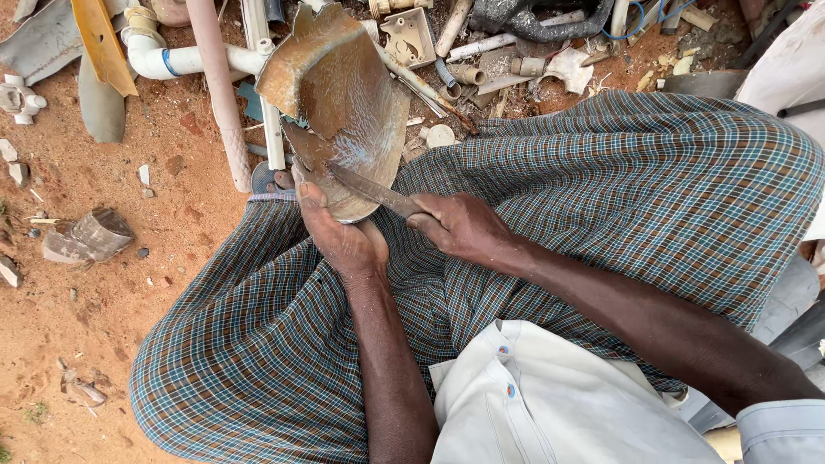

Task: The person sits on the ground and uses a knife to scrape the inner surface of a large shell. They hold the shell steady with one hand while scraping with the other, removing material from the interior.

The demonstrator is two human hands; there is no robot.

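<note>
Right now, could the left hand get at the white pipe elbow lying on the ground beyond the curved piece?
Probably not at once: the left hand is gripping the curved piece, which stands between it and the white pipe elbow.

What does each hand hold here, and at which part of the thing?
The left hand grips the curved brown piece at its lower edge. The right hand holds a knife by its handle, the blade lying against that piece.

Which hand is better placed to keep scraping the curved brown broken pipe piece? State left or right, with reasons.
Right. The right hand grips the long metal blade with its edge lying across the curved brown broken pipe piece. The left hand is busy clamping that piece's lower edge steady.
</note>
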